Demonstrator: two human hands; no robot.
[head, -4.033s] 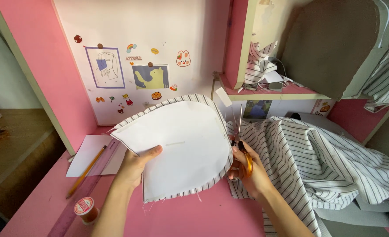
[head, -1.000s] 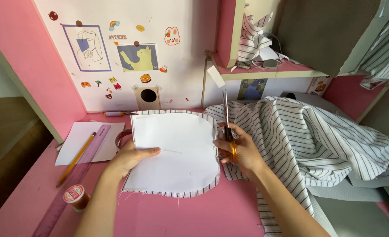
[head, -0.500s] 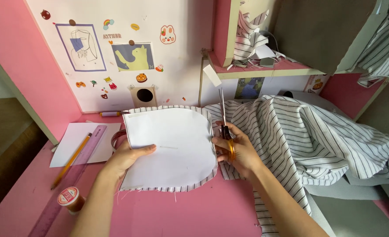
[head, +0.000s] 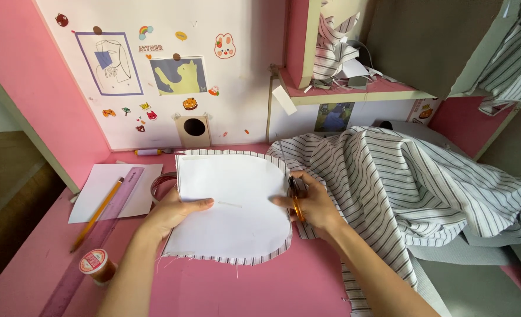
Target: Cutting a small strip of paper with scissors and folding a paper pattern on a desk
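A white paper pattern (head: 237, 202) lies on a piece of striped fabric whose edge (head: 231, 258) shows around it, flat on the pink desk (head: 260, 287). My left hand (head: 175, 211) presses the pattern's left side, thumb on top. My right hand (head: 310, 202) grips orange-handled scissors (head: 296, 202) at the pattern's right edge, blades pointing away from me along the curve.
A large heap of striped cloth (head: 413, 182) fills the right of the desk. At left lie a white sheet (head: 111, 191), a yellow pencil (head: 96, 214), a pink ruler (head: 99, 235) and a thread spool (head: 96, 264). A shelf (head: 354, 94) holds fabric scraps.
The pattern and fabric, held up tilted four seconds ago, now lie flat on the desk. The scissors have gone from sticking up high to lying low along the right edge.
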